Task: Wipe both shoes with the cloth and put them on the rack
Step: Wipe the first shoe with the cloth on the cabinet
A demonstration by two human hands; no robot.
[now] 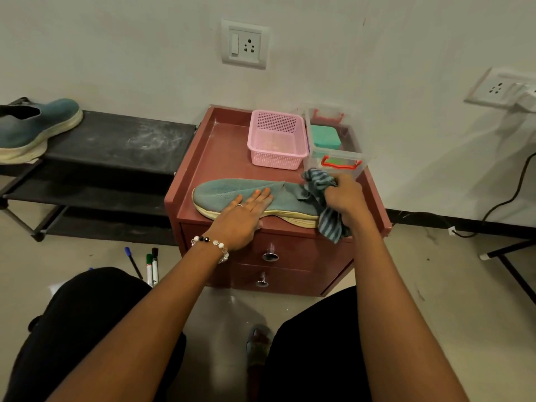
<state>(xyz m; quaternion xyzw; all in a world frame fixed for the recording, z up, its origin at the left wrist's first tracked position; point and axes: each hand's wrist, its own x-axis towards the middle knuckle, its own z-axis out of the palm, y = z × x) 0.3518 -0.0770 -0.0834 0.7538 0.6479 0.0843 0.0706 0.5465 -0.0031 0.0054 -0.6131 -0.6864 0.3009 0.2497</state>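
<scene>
A grey-green knit shoe (223,192) with a cream sole lies on its side along the front of the small brown drawer cabinet (220,146), toe to the left. My left hand (243,216) presses flat on its middle, fingers spread. My right hand (345,198) grips a bunched blue striped cloth (329,219) against the shoe's heel end; the cloth hangs over the cabinet's front edge. A second, bluer shoe (37,126) stands on the top shelf of the black rack (121,137) at the far left, partly cut off by the frame.
At the back of the cabinet top stand a pink basket (275,140) and a clear lidded box (333,146). Several markers (150,265) lie on the floor to the left. A black cable (510,195) runs along the right wall, beside a black stand leg (510,256).
</scene>
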